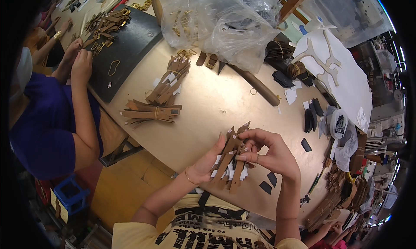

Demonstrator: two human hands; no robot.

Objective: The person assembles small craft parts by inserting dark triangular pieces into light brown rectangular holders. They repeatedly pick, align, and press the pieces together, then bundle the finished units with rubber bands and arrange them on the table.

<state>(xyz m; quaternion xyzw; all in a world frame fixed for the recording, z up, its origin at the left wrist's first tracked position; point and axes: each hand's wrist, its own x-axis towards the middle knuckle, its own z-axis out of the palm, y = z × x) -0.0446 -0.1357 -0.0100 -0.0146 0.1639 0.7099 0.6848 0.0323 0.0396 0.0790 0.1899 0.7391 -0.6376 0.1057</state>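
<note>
Between my two hands is a fanned bunch of brown leather straps point(226, 162), with small white labels near their tops and white paper slips among them. My left hand point(207, 162) wraps the bunch from its left side, the thumb pointing up along it. On the other side, my right hand point(271, 151) pinches straps near their upper ends between thumb and fingers. Some of the right fingertips are hidden behind the straps. Farther left on the table lie two banded bundles of similar straps, one bundle point(156, 113) nearer and one bundle point(171, 82) beyond it.
A clear plastic bag point(229, 23) with gold buckles sits at the far side. A brown tube point(255, 85) lies before it. Black pieces point(310, 119) are scattered at right. At left, a co-worker's hands point(78, 58) work by a black mat point(130, 54) holding straps with buckles.
</note>
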